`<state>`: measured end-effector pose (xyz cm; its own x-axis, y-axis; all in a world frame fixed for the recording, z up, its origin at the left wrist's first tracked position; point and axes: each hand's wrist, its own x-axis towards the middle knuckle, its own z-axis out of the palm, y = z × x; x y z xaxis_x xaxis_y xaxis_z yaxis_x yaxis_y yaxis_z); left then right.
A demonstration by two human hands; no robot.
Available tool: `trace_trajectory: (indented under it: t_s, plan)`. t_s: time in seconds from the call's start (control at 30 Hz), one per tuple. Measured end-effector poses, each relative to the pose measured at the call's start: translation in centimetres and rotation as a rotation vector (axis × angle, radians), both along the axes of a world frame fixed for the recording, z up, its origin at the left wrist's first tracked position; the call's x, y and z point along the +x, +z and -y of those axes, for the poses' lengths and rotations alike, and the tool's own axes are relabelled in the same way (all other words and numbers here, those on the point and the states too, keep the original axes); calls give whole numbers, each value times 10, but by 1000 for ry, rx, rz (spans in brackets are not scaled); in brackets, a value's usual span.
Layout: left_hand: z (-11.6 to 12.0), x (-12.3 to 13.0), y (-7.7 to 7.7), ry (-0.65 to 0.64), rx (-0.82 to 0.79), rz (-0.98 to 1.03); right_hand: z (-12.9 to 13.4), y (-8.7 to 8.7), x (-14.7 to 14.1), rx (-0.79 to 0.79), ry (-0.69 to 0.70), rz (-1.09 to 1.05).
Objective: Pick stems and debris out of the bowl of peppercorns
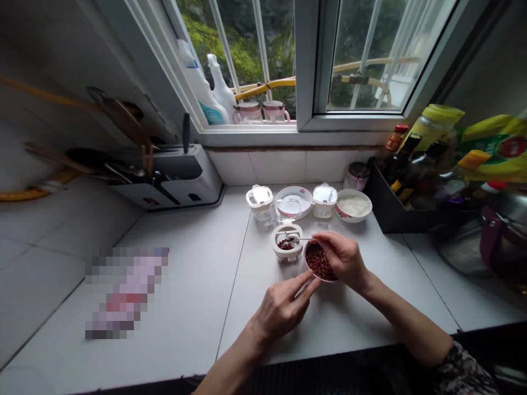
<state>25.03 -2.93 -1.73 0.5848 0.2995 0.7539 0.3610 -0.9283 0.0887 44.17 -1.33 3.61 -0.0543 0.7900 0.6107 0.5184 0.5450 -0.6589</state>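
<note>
A small bowl of dark red peppercorns (318, 261) sits near the middle of the white counter (349, 318), gripped at its far rim by the right hand (342, 260), whose fingers curl over it, while the left hand (282, 307) is pinched closed at the near rim. Just left of the bowl, a white jar (286, 255) holds more peppercorns under a small spoon (296, 238), and farther off stand 2 lidded jars (259, 202) and 2 white bowls (353, 206)

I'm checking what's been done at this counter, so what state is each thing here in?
Right hand: gripping the small bowl
Small bowl: full of dark red spice
Left hand: fingers at the bowl's rim
Near jar: lid open, spice inside
Small spoon: tip over the near jar
Far left jar: lid shut
Far right jar: lid shut
</note>
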Motion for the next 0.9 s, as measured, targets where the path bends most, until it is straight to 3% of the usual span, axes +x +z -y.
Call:
trace_trajectory:
  t_s: [0.1,0.2,0.4,0.53,0.9]
  plan:
    - [0,0,0,-1,2,10,0,1,5,229,85,278]
    - [0,0,0,-5,-6,13,-1,6,14,281,60,324]
    - [0,-1,-1,-3,-22,-5,-4,18,33,-36,-126,61]
    - [-1,0,0,-2,-15,-4,-6,18,38,-227,-121,112]
    - [0,-1,-2,7,9,-22,-6,8,27,-390,-59,122]
